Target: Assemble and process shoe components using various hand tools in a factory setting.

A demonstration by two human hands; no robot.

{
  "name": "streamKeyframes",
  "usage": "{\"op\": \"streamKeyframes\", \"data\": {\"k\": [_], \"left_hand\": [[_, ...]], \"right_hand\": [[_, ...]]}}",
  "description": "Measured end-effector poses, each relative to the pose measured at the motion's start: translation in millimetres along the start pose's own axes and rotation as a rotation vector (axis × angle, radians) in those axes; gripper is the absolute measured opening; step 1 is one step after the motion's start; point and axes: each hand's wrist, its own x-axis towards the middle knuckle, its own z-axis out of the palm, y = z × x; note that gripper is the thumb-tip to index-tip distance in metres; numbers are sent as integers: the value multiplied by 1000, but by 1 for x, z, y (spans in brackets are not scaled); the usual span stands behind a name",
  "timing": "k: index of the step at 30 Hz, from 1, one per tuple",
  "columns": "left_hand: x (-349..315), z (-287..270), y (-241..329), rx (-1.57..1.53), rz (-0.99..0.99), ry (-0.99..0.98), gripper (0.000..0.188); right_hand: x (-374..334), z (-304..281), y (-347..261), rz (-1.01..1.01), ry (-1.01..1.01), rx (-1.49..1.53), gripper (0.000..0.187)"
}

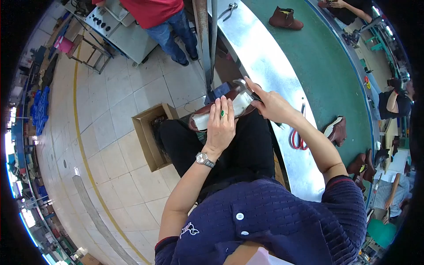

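Note:
A reddish-brown shoe (240,102) lies across my lap with its whitish underside turned up. My left hand (221,125) presses over its middle, holding it, the fingers close together and reaching across the sole. Around a black handle, my right hand (274,107) is closed at the shoe's right end. This handle belongs to a hammer (240,83), whose metal head sits just over the shoe's far edge. My right palm and fingers partly hide the handle.
Right of me runs a metal bench top (276,73) with red-handled scissors (298,140) and, at its far end, pliers (230,9). Beyond, a green conveyor surface (316,66) carries a brown boot (285,19) and other shoes. A cardboard box (143,141) stands by my left knee. A red-shirted person (152,11) stands ahead.

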Motion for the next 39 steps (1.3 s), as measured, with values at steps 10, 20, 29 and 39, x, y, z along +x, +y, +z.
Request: {"op": "streamKeyframes", "data": {"k": [10,20,29,39], "left_hand": [[0,-1,2,11,-26,24,56],[-7,7,-1,123,74,97,42],[-8,5,0,85,72,120,23],[1,-41,-7,216,-185,-116,46]], "right_hand": [[0,5,-14,-162,141,-105,79],[-3,17,-30,-214,161,-201,79],[-5,22,-42,-163,104,-264,82],[-2,26,-54,-170,186,-204,80]]}}
